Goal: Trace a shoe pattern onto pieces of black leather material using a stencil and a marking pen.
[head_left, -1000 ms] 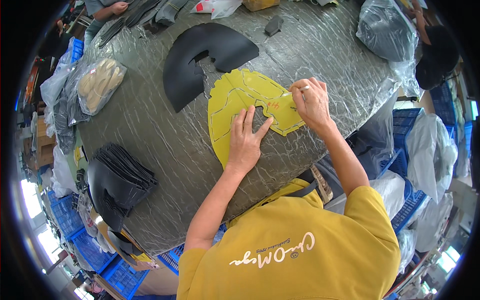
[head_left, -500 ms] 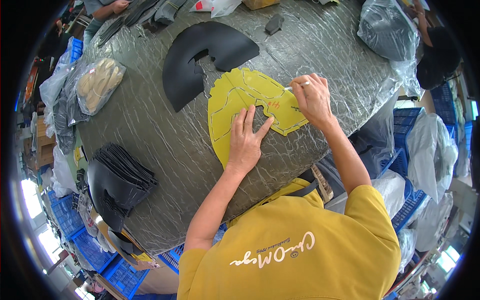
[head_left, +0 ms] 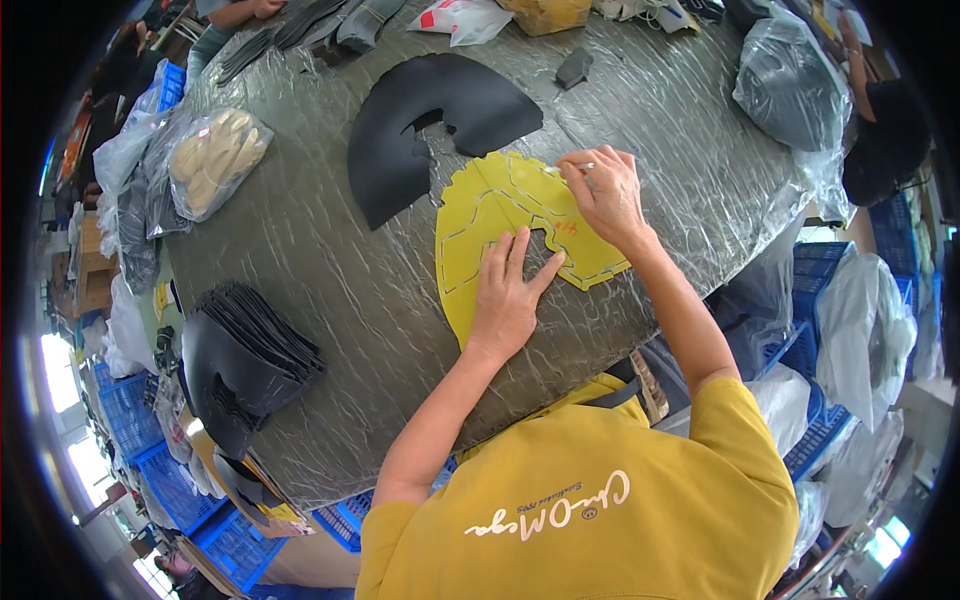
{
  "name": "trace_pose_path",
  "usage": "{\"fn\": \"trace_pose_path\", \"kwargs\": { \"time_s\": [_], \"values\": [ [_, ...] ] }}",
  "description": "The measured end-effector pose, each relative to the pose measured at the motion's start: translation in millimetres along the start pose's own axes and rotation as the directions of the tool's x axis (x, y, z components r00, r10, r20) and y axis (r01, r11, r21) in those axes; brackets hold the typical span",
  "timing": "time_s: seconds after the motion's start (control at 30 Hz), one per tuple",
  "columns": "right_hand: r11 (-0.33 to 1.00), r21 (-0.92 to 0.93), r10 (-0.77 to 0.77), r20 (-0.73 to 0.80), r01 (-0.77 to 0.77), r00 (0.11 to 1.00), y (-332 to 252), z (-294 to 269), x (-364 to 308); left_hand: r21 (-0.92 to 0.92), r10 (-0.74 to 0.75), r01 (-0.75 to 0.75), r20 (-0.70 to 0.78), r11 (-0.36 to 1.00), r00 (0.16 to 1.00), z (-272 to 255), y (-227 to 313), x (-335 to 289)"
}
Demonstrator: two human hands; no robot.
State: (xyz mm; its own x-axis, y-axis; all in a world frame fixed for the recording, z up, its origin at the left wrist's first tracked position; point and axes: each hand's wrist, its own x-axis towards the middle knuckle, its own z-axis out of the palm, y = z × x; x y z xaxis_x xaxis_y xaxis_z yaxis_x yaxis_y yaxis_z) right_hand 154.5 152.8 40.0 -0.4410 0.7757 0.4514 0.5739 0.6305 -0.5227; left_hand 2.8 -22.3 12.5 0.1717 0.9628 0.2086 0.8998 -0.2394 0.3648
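At the centre of the head view: flat yellow sheet with scalloped upper rim, dark dashed outlines and an inner notch, lying on the desk.

Left grip: fingers spread, laid over the sheet beside the notch, 6 o'clock side; nothing clasped. Right grip, at the sheet's 2 o'clock rim: pinching a slim white pen-like tool; tip contact not resolvable.

Step, judged: marking at the sheet's rim or dashed lines. Next move probably calls for firm left-side pressure and a light, even stroke, no slip.

Surface: dark, glossy, creased covering. From the sheet: black arched flat panel just beside, 11 o'clock; fanned stack of black panels, 8 o'clock; clear bag of beige pieces, between 9 and 10; small dark grey scrap, between 12 and 1; clear-wrapped grey bulk, 2 o'clock.

Room: blue plastic crates beyond the desk, 7 o'clock; co-worker's hand, 10 to 11.
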Motion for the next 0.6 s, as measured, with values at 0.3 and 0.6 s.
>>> {"fn": "trace_pose_path", "kwargs": {
  "time_s": [0.3, 0.6],
  "values": [
    [0.999, -0.033, -0.010, -0.052, 0.008, 0.999, -4, 7, 7, -0.008, -0.015, 0.015, 0.018, 1.000, 1.000, 0, 0, 0],
    [0.999, -0.034, -0.002, -0.028, 0.001, 1.000, 1, -4, -4, -0.007, -0.013, 0.013, 0.013, 1.000, 1.000, 1, 0, 0]
  ]
}}
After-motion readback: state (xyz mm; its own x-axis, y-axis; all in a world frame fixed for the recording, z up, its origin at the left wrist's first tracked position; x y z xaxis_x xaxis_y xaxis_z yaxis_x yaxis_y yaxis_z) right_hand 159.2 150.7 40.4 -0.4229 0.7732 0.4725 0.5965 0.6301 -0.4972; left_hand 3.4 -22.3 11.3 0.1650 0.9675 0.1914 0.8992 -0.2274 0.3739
